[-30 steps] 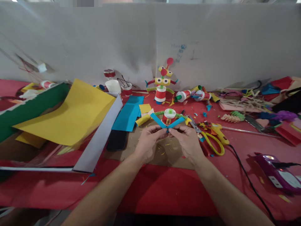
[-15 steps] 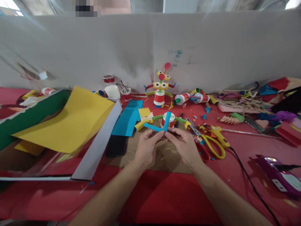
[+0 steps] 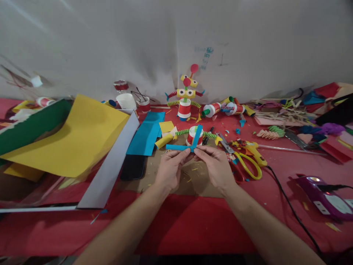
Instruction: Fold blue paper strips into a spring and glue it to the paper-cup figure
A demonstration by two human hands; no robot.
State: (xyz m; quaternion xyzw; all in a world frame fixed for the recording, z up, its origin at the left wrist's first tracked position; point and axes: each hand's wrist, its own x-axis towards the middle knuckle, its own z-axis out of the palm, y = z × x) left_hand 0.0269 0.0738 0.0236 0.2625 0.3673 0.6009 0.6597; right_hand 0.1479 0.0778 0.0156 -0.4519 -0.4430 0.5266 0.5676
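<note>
Two blue paper strips (image 3: 197, 135) meet at a corner, one pointing left and the other up and away. My left hand (image 3: 171, 167) pinches them near the joint from the left. From the right, my right hand (image 3: 216, 165) pinches the same corner, its fingertips almost touching the left ones. Just behind stands a red-and-white paper cup (image 3: 191, 139) with green folded-paper arms, partly hidden by the upright strip. Under my hands lies a brown board (image 3: 190, 182) with small yellow scraps. A yellow paper roll (image 3: 164, 140) rests at the cup's left.
Yellow-handled scissors (image 3: 249, 167) and a yellow glue gun (image 3: 256, 152) lie to the right, near a purple power strip (image 3: 327, 197). On the left are a phone (image 3: 132, 167), blue paper (image 3: 147, 134) and a box with a yellow sheet (image 3: 68, 140). Finished cup figures (image 3: 184, 108) stand behind.
The left-pointing strip has turned from slanting to nearly level, and the other now leans slightly right. Both hands keep pinching the corner. The view has tilted downward a little.
</note>
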